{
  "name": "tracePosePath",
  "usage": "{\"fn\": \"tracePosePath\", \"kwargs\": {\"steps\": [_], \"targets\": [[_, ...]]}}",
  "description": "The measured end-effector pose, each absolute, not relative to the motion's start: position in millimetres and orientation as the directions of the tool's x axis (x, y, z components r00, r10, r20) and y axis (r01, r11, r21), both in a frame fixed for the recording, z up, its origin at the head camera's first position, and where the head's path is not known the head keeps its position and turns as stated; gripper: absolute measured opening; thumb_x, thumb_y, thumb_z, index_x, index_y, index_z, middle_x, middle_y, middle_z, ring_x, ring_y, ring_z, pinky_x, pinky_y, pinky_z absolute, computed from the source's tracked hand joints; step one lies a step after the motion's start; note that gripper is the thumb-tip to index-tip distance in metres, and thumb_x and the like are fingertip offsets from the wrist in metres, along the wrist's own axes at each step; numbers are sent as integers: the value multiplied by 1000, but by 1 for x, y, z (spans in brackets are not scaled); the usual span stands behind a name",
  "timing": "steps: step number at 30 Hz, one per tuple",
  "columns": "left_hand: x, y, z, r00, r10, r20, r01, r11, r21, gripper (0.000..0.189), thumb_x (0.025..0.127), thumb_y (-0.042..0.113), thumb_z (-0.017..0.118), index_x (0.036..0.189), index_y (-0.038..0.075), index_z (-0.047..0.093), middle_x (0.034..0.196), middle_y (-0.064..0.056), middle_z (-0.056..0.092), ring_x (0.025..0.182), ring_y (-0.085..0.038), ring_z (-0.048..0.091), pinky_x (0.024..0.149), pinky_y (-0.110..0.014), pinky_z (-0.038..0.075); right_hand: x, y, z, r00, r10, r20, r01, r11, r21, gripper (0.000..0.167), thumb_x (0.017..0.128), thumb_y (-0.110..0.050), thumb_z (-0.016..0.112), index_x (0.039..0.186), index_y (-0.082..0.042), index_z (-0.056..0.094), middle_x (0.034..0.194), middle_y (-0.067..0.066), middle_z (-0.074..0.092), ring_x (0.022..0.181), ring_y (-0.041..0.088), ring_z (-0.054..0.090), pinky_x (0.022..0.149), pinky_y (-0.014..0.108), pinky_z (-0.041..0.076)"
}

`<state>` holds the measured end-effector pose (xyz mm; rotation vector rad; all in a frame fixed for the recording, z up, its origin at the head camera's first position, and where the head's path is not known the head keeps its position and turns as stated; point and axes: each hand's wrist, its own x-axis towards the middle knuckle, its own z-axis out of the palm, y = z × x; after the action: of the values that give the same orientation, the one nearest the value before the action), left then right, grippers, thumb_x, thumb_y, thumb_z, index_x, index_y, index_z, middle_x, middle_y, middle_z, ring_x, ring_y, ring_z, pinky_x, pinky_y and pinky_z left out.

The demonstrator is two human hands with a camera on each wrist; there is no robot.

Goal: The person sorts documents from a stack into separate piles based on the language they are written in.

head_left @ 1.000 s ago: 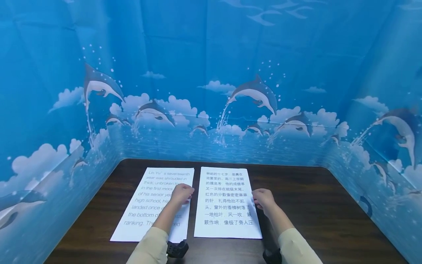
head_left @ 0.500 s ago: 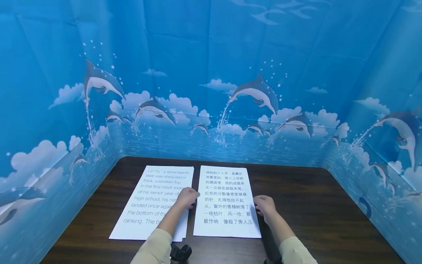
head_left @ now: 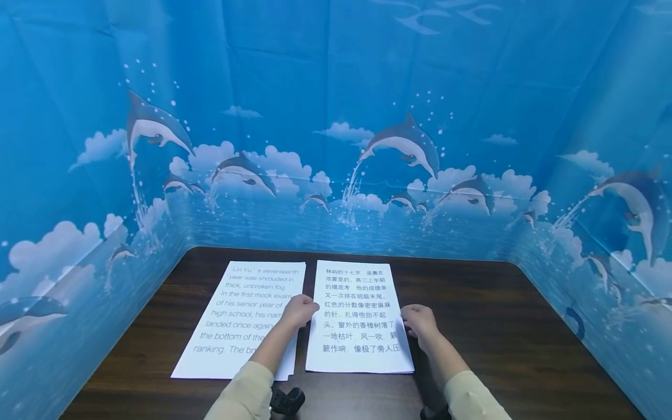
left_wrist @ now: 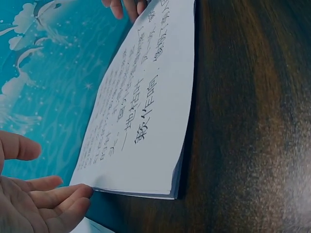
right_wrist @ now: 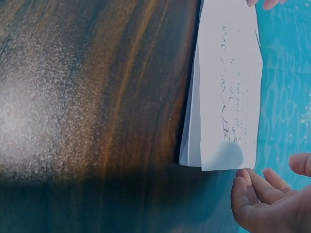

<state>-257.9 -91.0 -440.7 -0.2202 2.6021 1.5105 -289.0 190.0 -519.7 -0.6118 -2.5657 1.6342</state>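
Note:
A thin stack of white paper sheets printed with Chinese characters [head_left: 359, 359] lies on the dark wooden table. My left hand [head_left: 300, 311] is at its left edge. In the left wrist view the fingertips [left_wrist: 85, 190] touch the sheets' edge, while the thumb stands apart. At the right edge is my right hand [head_left: 421, 322]. The right wrist view shows those fingertips [right_wrist: 243, 180] against or just under the edge, with the thumb held away. Near the bottom, the sheets of this stack [right_wrist: 228, 158] are slightly fanned apart.
Left of it lies a second paper stack, printed in English [head_left: 205, 361], its lower right corner uneven; my left forearm crosses over it. The wooden table [head_left: 525, 338] extends to the right. A blue dolphin-printed curtain [head_left: 336, 116] surrounds the table's back and sides.
My left hand has shifted right, off the English-printed stack to the left edge of the Chinese-printed one. The right hand has stayed at the right edge.

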Motion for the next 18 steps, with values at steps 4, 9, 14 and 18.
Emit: {"fn": "tracePosePath", "kwargs": {"steps": [4, 9, 14, 18], "targets": [[-259, -90, -439, -984, -64, -168, -177, 510, 842, 38, 78, 17, 53, 107, -7, 51, 92, -15, 54, 79, -26, 53, 66, -38, 45, -290, 190, -518, -920, 353, -170, 301, 359, -883, 35, 83, -23, 49, 109, 0, 53, 103, 16, 52, 86, 28, 53, 64, 37, 44], [-258, -88, -437, -986, -73, -150, -166, 514, 842, 37, 78, 15, 53, 106, -8, 52, 90, -15, 54, 83, -27, 52, 69, -39, 44, -293, 187, -518, -908, 382, -172, 299, 306, -904, 33, 81, -19, 49, 108, -1, 54, 104, 16, 51, 85, 29, 53, 65, 38, 45], [-258, -87, -437, -983, -116, -145, -183, 460, 869, 35, 77, 11, 52, 106, -9, 51, 90, -16, 53, 80, -27, 53, 66, -37, 46, -290, 184, -518, -907, 387, -166, 279, 256, -925, 29, 83, -13, 49, 109, 0, 52, 101, 18, 51, 85, 30, 52, 66, 37, 46], [-256, -86, -439, -973, -138, -184, -221, 346, 912, 35, 74, 0, 52, 106, -11, 49, 86, -17, 51, 73, -26, 55, 59, -32, 49, -271, 174, -498, -907, 388, -166, 286, 277, -917, 27, 82, -4, 49, 107, 4, 52, 97, 20, 52, 83, 30, 52, 64, 37, 45]]}}
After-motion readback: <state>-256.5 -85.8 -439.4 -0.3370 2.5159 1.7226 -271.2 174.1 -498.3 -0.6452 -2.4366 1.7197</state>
